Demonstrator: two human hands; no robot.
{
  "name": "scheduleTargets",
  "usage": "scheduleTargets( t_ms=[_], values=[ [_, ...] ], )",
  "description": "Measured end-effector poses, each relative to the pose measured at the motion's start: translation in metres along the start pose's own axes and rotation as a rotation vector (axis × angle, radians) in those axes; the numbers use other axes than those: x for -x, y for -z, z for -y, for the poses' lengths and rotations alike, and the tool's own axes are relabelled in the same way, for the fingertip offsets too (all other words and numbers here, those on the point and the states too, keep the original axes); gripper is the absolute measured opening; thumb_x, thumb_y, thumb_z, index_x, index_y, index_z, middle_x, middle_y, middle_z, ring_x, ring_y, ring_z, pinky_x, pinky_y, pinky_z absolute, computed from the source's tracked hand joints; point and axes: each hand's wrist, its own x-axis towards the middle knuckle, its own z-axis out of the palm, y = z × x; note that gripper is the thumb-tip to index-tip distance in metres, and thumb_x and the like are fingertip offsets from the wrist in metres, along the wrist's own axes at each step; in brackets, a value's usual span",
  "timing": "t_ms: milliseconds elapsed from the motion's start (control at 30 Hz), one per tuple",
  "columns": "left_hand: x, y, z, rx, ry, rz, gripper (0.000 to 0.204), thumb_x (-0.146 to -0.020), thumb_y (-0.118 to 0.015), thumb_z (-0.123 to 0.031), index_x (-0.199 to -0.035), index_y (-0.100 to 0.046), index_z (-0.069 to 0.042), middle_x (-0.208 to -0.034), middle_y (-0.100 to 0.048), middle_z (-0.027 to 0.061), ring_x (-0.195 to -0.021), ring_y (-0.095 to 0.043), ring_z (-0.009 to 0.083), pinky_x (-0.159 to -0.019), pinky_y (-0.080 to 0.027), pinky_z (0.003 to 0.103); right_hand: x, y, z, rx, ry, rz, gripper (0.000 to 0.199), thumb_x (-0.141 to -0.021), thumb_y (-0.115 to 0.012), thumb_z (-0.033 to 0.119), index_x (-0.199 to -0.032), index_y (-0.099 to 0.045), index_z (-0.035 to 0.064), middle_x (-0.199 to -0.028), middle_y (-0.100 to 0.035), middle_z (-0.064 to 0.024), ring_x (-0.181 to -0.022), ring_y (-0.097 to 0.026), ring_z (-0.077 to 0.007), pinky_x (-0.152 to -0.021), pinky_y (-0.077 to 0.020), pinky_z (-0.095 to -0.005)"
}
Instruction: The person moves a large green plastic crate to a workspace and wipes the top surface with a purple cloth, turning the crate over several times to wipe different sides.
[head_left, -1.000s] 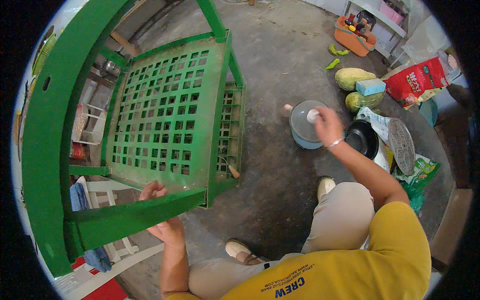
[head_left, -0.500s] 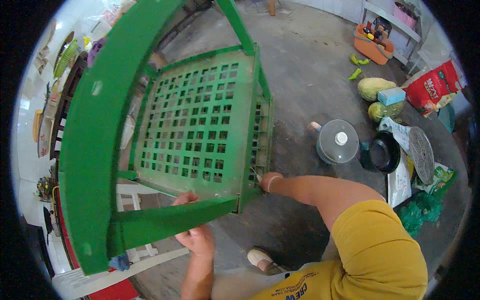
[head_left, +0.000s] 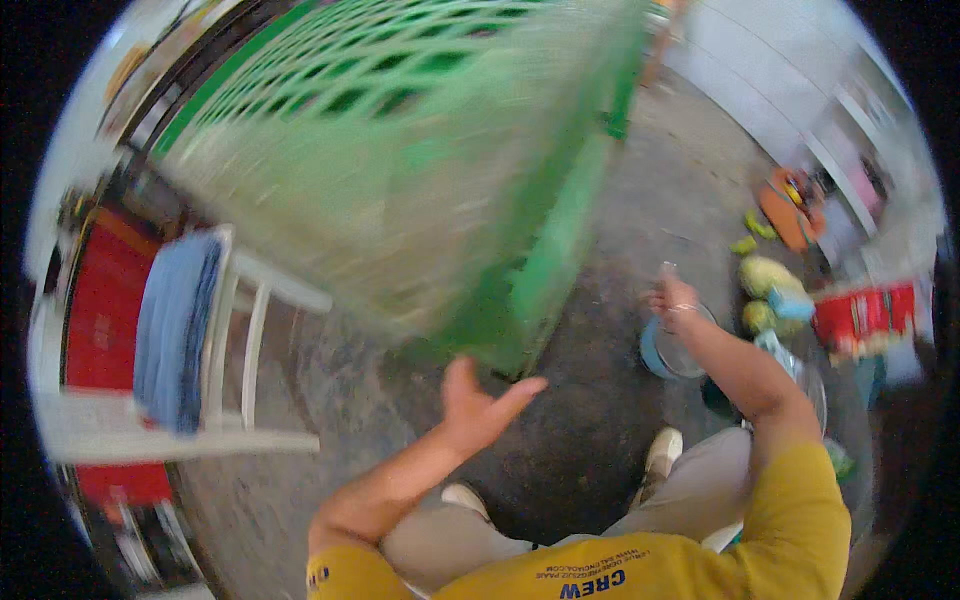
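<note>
A large green slatted rack (head_left: 400, 190) with a lattice panel fills the upper left and is blurred by motion. Just below its near corner is my left hand (head_left: 480, 408), thumb and fingers spread; whether it touches the corner cannot be told. Out to the right, clear of the rack, my right hand (head_left: 674, 296) is closed with a small pale tip above the fingers; what it holds is too small and blurred to name. Beneath that hand on the floor stands a lidded pot (head_left: 672, 350), partly covered by my wrist and forearm.
A white chair (head_left: 255, 345) with a folded blue cloth (head_left: 178, 330) stands at left. Along the right lie melons (head_left: 770, 278), a red sack (head_left: 868, 318), an orange basket (head_left: 792, 215) and green peppers (head_left: 757, 226). Grey floor (head_left: 590, 400) runs around my shoes.
The rack has swung and shifted up in the picture, its lattice now nearer. My left hand has come off its frame bar and opened. My right hand has moved away from the rack, rightward over the pot.
</note>
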Motion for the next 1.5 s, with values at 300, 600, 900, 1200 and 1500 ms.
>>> scheduleTargets(
  t_ms=[300, 600, 900, 1200, 1500],
  values=[
    [-0.031, 0.071, 0.044, -0.268, -0.036, -0.507, 0.061, -0.08, -0.062, -0.027, -0.128, -0.035, -0.001, -0.132, -0.034, 0.0169, -0.123, -0.032, 0.0275, -0.097, -0.03, 0.039, 0.024, -0.061, 0.08, 0.004, 0.062, 0.249, 0.078, -0.074, -0.05, 0.066, -0.113, -0.046, -0.0004, -0.102, -0.057, -0.0137, -0.076, -0.056, -0.0193, -0.06, -0.0471, -0.0338],
    [-0.026, 0.061, 0.077, 0.136, 0.528, -0.392, 0.082, -0.076, -0.06, -0.02, -0.137, -0.009, 0.0, -0.134, -0.029, 0.0187, -0.123, -0.031, 0.0279, -0.1, -0.027, 0.036, 0.047, -0.151, 0.107, 0.308, 0.234, 0.321, 0.04, -0.078, -0.056, 0.036, -0.08, -0.055, -0.0034, -0.059, -0.054, -0.0073, -0.046, -0.052, -0.0168, -0.042, -0.0401, -0.0288],
    [-0.067, 0.08, 0.14, 0.255, 0.392, -0.357, 0.07, -0.079, -0.056, -0.017, -0.134, -0.016, 0.0, -0.128, -0.035, 0.0158, -0.115, -0.036, 0.025, -0.095, -0.031, 0.034, 0.055, -0.152, 0.101, 0.177, 0.282, 0.244, 0.028, -0.076, -0.055, 0.025, -0.076, -0.052, -0.0029, -0.056, -0.05, -0.0063, -0.044, -0.049, -0.0171, -0.042, -0.0428, -0.0284],
    [-0.24, 0.124, 0.154, 0.191, 0.571, -0.141, 0.053, -0.081, -0.054, -0.035, -0.123, -0.035, -0.009, -0.109, -0.048, 0.0076, -0.094, -0.047, 0.0215, -0.077, -0.042, 0.036, 0.014, -0.198, 0.124, -0.05, 0.331, 0.032, 0.042, -0.074, -0.059, 0.029, -0.085, -0.049, -0.0109, -0.071, -0.056, -0.0164, -0.046, -0.053, -0.0222, -0.04, -0.0436, -0.0316],
    [-0.306, 0.099, 0.182, 0.365, 0.432, -0.289, 0.023, -0.073, -0.063, -0.022, -0.091, -0.056, -0.008, -0.083, -0.054, 0.0078, -0.074, -0.054, 0.0208, -0.066, -0.048, 0.036, -0.052, -0.22, 0.148, -0.077, 0.422, -0.092, 0.039, -0.073, -0.059, 0.03, -0.069, -0.051, -0.0081, -0.063, -0.055, -0.012, -0.047, -0.052, -0.0198, -0.042, -0.0439, -0.033]
  ],
)
